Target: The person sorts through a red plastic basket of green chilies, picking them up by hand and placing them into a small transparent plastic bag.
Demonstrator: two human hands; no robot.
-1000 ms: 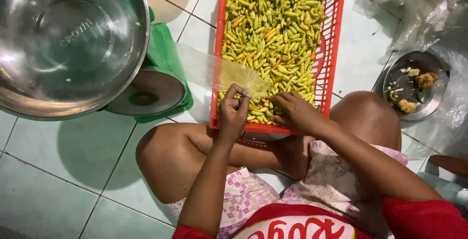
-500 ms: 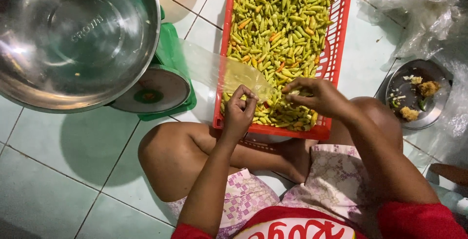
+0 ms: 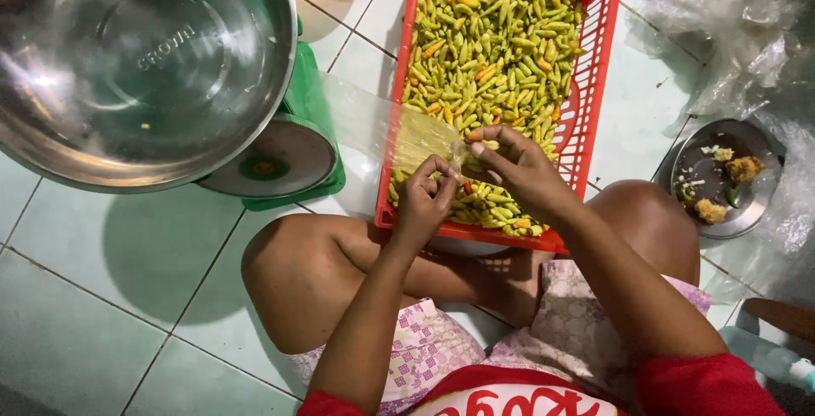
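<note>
Tiled floor (image 3: 127, 255) supports my red crate (image 3: 594, 85) of chillies (image 3: 492, 42). My left hand (image 3: 424, 199) pinches the clear bag (image 3: 382, 123) mouth open; my right hand (image 3: 514, 165) pinches chillies at it, for filling.

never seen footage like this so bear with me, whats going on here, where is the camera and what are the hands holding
There is no machine: a camera worn on the person's head looks straight down at their own lap and hands as they sit cross-legged on a tiled floor. In front of the knees lies a red plastic crate full of small green and yellow chillies. The left hand pinches the mouth of a clear plastic bag, and the right hand brings a few chillies to it. To the left, a big steel bowl sits on a green kitchen scale. On the right there is a small metal plate with food scraps and crumpled clear plastic.
</note>
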